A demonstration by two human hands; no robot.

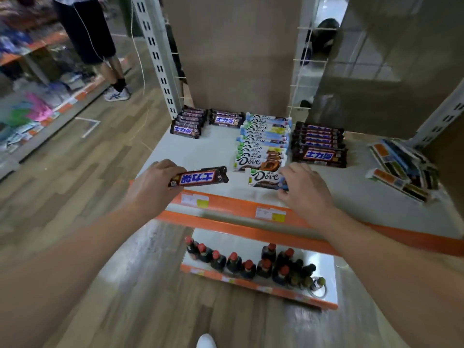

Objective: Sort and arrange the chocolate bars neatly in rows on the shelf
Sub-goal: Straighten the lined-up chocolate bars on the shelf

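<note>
My left hand (153, 183) grips a dark brown Snickers bar (200, 177) by its left end, just above the front of the white shelf (195, 151). My right hand (305, 188) pinches the right end of a white Dove bar (263, 178) lying near the shelf's front edge. Behind it runs a row of overlapping Dove bars (263, 139). A stack of Snickers bars (320, 144) lies to the right of that row. Two smaller Snickers stacks sit at the back left (188, 124) and back middle (226, 118).
Flat boxed items (401, 169) lie fanned on the shelf's right side. An orange price strip (238, 204) edges the shelf front. Several red-capped dark bottles (251, 264) stand on the lower shelf. A person's legs (110, 66) are in the aisle at the left.
</note>
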